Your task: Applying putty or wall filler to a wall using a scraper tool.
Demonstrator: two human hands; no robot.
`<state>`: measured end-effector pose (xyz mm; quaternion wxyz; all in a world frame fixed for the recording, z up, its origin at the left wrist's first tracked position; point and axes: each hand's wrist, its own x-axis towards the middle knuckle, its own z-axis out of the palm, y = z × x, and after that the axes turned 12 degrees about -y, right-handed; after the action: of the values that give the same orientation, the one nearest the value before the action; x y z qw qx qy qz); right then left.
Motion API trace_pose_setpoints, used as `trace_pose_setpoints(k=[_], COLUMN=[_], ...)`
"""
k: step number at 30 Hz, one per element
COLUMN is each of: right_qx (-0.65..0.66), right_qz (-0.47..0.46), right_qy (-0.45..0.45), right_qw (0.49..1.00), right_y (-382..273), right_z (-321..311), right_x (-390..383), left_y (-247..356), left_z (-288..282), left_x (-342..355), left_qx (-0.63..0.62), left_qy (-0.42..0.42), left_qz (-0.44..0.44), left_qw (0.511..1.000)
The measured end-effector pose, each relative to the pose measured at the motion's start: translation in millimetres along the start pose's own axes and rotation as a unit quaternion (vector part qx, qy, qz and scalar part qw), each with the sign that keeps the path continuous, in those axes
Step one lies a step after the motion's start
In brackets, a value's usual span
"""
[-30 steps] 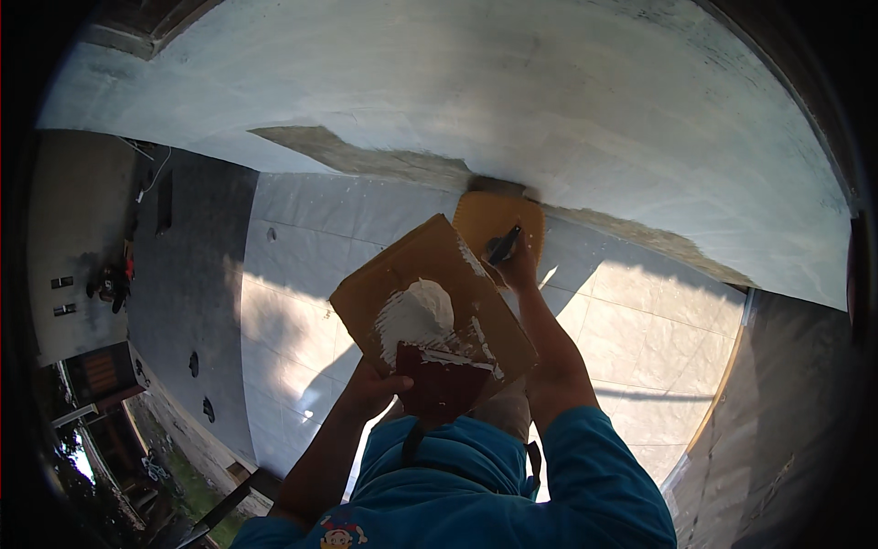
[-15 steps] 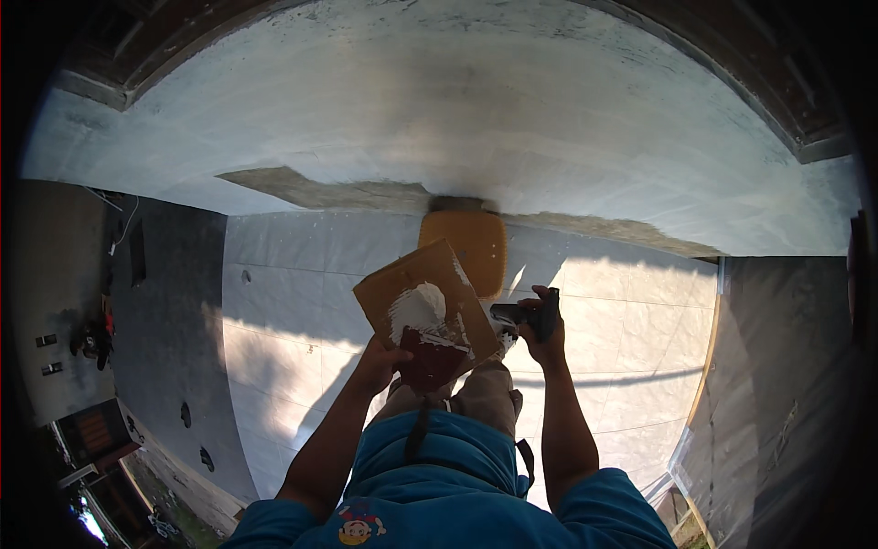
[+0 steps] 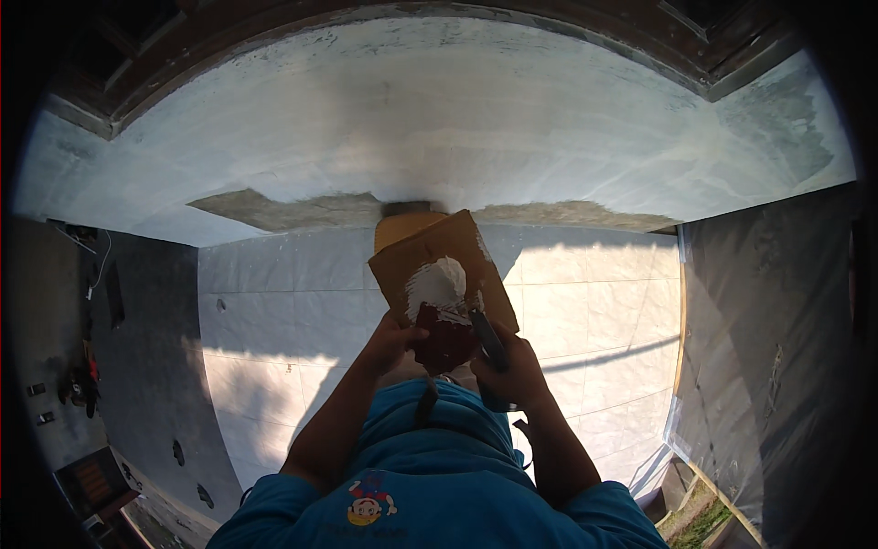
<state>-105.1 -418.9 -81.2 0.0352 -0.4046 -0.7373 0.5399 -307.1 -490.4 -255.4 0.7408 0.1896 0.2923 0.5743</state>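
My left hand (image 3: pixel 395 340) grips the lower-left of a cardboard board (image 3: pixel 494 282) and a dark red flat scraper (image 3: pixel 444 340) lying over it. A mound of white paste (image 3: pixel 437 279) sits on the board, with streaks around it. My right hand (image 3: pixel 501 364) holds a dark-handled tool (image 3: pixel 487 339) at the board's lower-right side; its working end is mostly hidden. An orange-tan seat (image 3: pixel 401 224) is partly covered by the board, against the wall.
A patchy whitewashed wall (image 3: pixel 430 110) with dark window frames (image 3: pixel 732 41) faces me above grey floor tiles (image 3: pixel 594 311), partly sunlit. Dark flooring (image 3: pixel 146 339) lies left, with small dark objects and a red-and-black item (image 3: pixel 80 380). A dark sheet-like surface (image 3: pixel 750 348) is at right.
My right hand has drawn back from over the seat, then moved inward with its tool against the board. The board has shifted right and turned slightly; the view has tilted.
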Motion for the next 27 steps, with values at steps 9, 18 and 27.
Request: trace_pose_setpoints(k=[9, 18, 27], right_qx=[-0.027, -0.042, -0.020], right_qz=[0.035, 0.023, 0.056], right_qy=[0.030, 0.060, 0.069], right_qw=[0.999, 0.997, 0.996], right_y=[5.6, -11.7, -26.3], right_z=[-7.7, -0.9, 19.9], right_x=[-7.9, -13.7, -2.7], left_y=[-4.9, 17.8, 45.8], left_z=[40.9, 33.7, 19.0], left_x=[6.8, 6.5, -0.3], left_qx=[-0.013, -0.014, 0.007], left_qy=[-0.054, -0.113, -0.129], left_qz=[0.020, 0.013, -0.006], left_qw=[0.998, 0.993, 0.992])
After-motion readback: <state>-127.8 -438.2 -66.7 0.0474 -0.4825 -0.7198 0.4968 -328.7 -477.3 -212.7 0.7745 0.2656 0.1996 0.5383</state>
